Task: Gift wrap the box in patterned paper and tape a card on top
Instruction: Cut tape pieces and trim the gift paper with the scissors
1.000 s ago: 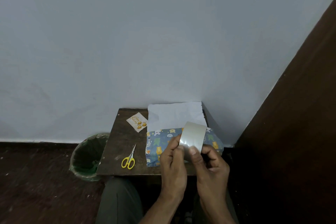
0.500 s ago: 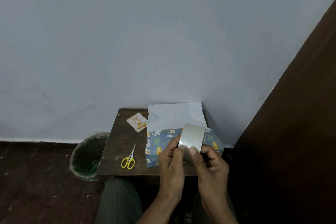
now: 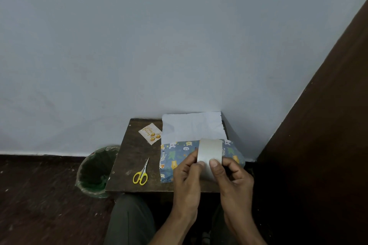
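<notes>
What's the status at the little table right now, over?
Both hands, left and right, grip tape roll. Box partly wrapped. Card untouched. Nothing blocking.

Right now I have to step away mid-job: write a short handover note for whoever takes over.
Left hand and right hand both grip the roll of tape, thumbs on its outer face, held above the table.
Patterned paper is partly folded over the box, which is hidden; its white flap lies open toward the wall.
Card and scissors lie untouched to the left.
Done: first fold. Left: tape the seam, close the flap and ends, tape the card on top.
</notes>
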